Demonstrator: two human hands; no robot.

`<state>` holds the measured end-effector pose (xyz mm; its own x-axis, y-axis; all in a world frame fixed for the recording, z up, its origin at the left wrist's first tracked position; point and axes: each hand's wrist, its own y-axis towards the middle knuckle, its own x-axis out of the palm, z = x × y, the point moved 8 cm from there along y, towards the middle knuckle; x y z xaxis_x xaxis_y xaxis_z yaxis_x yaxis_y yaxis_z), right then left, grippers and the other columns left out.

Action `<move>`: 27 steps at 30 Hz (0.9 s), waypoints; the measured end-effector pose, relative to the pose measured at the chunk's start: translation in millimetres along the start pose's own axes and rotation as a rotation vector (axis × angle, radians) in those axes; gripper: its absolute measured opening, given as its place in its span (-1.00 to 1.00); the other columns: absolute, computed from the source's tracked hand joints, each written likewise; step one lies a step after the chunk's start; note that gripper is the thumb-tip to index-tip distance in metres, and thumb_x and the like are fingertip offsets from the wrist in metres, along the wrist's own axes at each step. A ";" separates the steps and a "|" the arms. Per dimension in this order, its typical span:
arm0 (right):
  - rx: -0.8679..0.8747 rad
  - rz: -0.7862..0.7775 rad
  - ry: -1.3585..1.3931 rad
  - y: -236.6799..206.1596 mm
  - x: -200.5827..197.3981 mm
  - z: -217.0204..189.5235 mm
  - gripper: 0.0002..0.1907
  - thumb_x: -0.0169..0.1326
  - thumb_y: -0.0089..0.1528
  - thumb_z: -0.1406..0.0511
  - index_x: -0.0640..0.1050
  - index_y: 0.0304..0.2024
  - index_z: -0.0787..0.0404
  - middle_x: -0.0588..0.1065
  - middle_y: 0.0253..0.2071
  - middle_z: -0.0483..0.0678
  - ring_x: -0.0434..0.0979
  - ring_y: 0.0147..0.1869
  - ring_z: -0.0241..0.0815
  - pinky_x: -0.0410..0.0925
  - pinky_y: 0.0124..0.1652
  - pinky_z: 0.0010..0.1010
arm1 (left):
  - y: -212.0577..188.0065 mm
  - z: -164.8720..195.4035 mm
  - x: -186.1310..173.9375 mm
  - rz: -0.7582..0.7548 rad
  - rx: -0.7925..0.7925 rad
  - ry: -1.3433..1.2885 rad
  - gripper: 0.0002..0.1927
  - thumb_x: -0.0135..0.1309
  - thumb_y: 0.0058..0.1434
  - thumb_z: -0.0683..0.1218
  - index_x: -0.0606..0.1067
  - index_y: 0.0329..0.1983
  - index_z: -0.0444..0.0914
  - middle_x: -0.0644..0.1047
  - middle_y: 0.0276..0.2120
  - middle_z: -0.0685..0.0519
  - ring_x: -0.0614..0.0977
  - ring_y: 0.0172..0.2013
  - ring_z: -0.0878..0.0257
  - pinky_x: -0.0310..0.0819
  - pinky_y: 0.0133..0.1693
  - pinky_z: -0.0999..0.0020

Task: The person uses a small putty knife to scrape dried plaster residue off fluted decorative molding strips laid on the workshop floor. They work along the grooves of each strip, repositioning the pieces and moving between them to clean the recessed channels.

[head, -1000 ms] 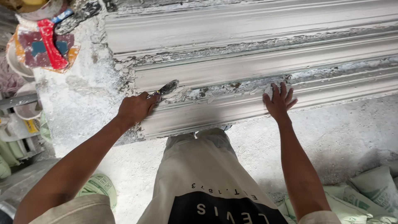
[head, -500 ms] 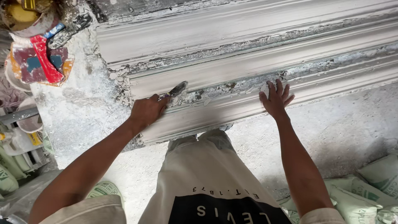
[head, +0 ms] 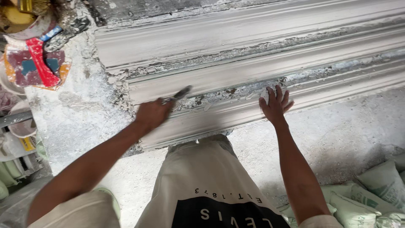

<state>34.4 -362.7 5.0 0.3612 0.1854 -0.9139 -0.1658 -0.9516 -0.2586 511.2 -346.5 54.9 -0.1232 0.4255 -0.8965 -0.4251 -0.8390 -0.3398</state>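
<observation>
A long grey-white plaster moulding (head: 253, 67) with stepped ridges lies across a plaster-caked bench. My left hand (head: 152, 114) grips a small metal scraper (head: 179, 94); its blade rests in the crusted groove of the moulding. My right hand (head: 275, 104) lies flat on the moulding's lower ridge with fingers spread, holding nothing.
At the left end of the bench sit a red-handled tool on a stained board (head: 39, 63) and a dirty bucket (head: 23, 19). Pale green sacks (head: 371, 190) are piled on the concrete floor at lower right. Tubs and containers (head: 17, 135) crowd the left edge.
My left hand with the scraper has slid rightward along the groove. My right hand has stayed planted on the moulding.
</observation>
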 end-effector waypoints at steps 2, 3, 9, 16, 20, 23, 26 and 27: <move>-0.012 -0.008 0.002 -0.8 0.8 -1.4 -0.28 -0.02 0.30 -0.16 0.25 0.45 -0.14 -0.20 0.64 -0.04 -0.57 0.65 0.29 -0.60 0.32 0.52 | 3.5 2.8 -2.2 0.033 0.022 0.003 -0.68 -0.09 0.44 0.11 0.50 0.20 0.07 0.57 -0.28 -0.13 0.66 -0.42 -0.06 0.57 -0.42 -0.03; -0.022 -0.022 0.027 -1.3 2.3 -2.4 -0.28 -0.02 0.31 -0.15 0.25 0.46 -0.14 -0.20 0.63 -0.03 -0.58 0.65 0.30 -0.60 0.31 0.52 | 5.4 4.4 -2.6 0.043 0.038 0.004 -0.67 -0.09 0.44 0.10 0.49 0.21 0.06 0.57 -0.29 -0.13 0.66 -0.43 -0.05 0.57 -0.43 -0.03; -0.016 0.018 0.019 -2.1 -0.4 0.6 -0.29 0.01 0.29 -0.13 0.26 0.45 -0.17 -0.16 0.63 -0.02 -0.55 0.65 0.32 -0.58 0.31 0.54 | 16.2 12.1 2.5 0.008 0.073 0.021 -0.61 -0.05 0.34 0.06 0.46 0.23 0.03 0.56 -0.29 -0.15 0.66 -0.49 -0.04 0.56 -0.52 -0.01; -0.047 0.012 0.031 -2.9 2.1 0.9 -0.30 0.00 0.31 -0.12 0.25 0.46 -0.17 -0.15 0.63 0.01 -0.54 0.64 0.33 -0.59 0.30 0.56 | 19.4 23.6 -7.6 0.013 0.078 0.028 -0.61 -0.05 0.31 0.05 0.46 0.20 0.03 0.57 -0.26 -0.17 0.68 -0.49 -0.05 0.56 -0.55 0.00; -0.043 0.032 0.015 -1.8 -2.2 -0.1 -0.29 -0.02 0.31 -0.12 0.25 0.46 -0.14 -0.16 0.64 0.00 -0.54 0.65 0.33 -0.58 0.29 0.57 | 37.3 47.6 -6.4 0.029 0.104 0.019 -0.69 -0.10 0.42 0.04 0.47 0.18 -0.01 0.57 -0.32 -0.16 0.67 -0.47 -0.07 0.54 -0.54 -0.02; -0.037 0.001 0.045 -2.1 -2.5 -0.8 -0.28 -0.01 0.31 -0.13 0.24 0.48 -0.16 -0.15 0.63 -0.03 -0.55 0.65 0.33 -0.59 0.31 0.56 | 38.5 55.4 -11.6 0.134 0.144 -0.015 -0.69 -0.08 0.39 -0.02 0.49 0.16 -0.02 0.58 -0.32 -0.14 0.67 -0.45 -0.07 0.54 -0.50 -0.02; -0.065 0.009 0.022 -3.7 -4.5 -2.3 -0.28 0.00 0.30 -0.13 0.24 0.46 -0.14 -0.16 0.62 0.00 -0.54 0.63 0.33 -0.58 0.28 0.56 | 32.7 50.0 -8.2 0.073 0.135 0.004 -0.67 -0.08 0.37 -0.01 0.47 0.19 -0.01 0.56 -0.35 -0.19 0.67 -0.49 -0.07 0.54 -0.56 -0.04; -0.056 0.013 0.024 -5.2 -4.1 -1.2 -0.28 -0.01 0.30 -0.12 0.25 0.46 -0.14 -0.15 0.62 0.00 -0.54 0.64 0.32 -0.58 0.29 0.56 | 32.1 48.7 -5.8 0.031 0.118 0.006 -0.63 -0.06 0.33 -0.02 0.46 0.20 0.01 0.56 -0.36 -0.20 0.66 -0.50 -0.08 0.54 -0.55 -0.04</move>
<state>34.9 -358.8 10.4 0.3814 0.1672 -0.9092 -0.1197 -0.9663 -0.2279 454.6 -359.4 63.1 -0.1330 0.3975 -0.9079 -0.5240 -0.8058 -0.2760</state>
